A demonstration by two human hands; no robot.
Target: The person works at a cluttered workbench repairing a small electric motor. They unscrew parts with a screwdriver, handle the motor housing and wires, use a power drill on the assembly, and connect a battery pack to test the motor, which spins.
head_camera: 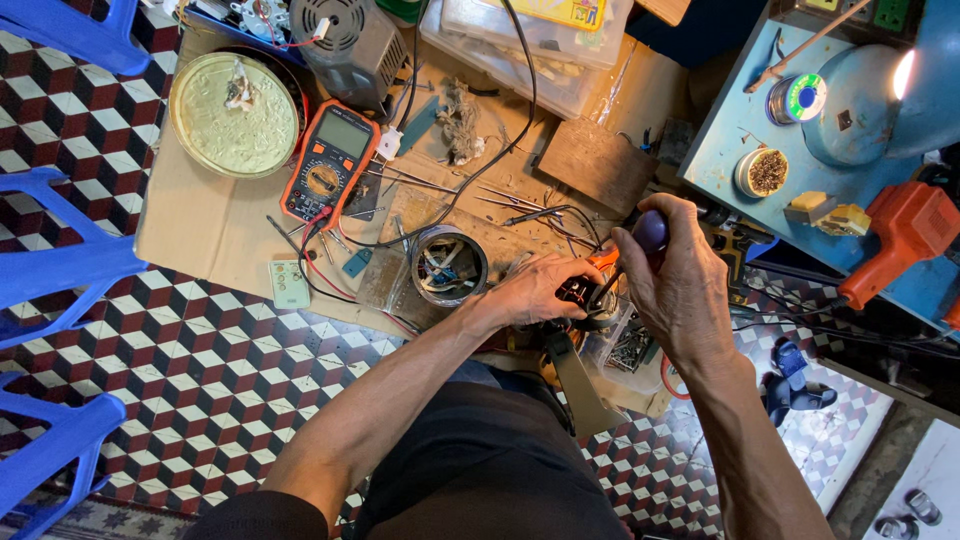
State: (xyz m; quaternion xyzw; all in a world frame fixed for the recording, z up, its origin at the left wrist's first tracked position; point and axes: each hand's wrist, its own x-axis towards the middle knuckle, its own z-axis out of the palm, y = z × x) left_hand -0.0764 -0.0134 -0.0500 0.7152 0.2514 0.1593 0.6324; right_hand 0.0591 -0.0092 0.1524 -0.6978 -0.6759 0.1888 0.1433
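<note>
We saw the left hand [540, 287] resting low on the work, its fingers pinched together on a small black part with orange wires [583, 292], which lay at the near edge of the sheet of brown cardboard [215, 230] covering the floor. The right hand [680, 275] was wrapped in a closed grip around the rounded purple handle of a tool [650, 230]; the tool's orange collar [603, 259] pointed down toward the black part, and we could not tell whether its tip touched it.

Just left of the left hand stood a round metal motor housing with coloured wires coiled inside [449, 265]. Farther left lay an orange-cased digital multimeter [330, 165], its red and black leads trailing across the cardboard, and beyond it a round pale-green metal lid [234, 114]. A small pale-green remote control [291, 284] lay near the cardboard's front edge. Thin metal probes and tweezers [505, 200] were scattered between the multimeter and the hands.

To the right stood a light-blue bench [715, 150] carrying a spool of solder wire [800, 97] and a round tin of brass wool [765, 172]. An orange pistol-shaped soldering gun [900, 235] rested at its near edge.
</note>
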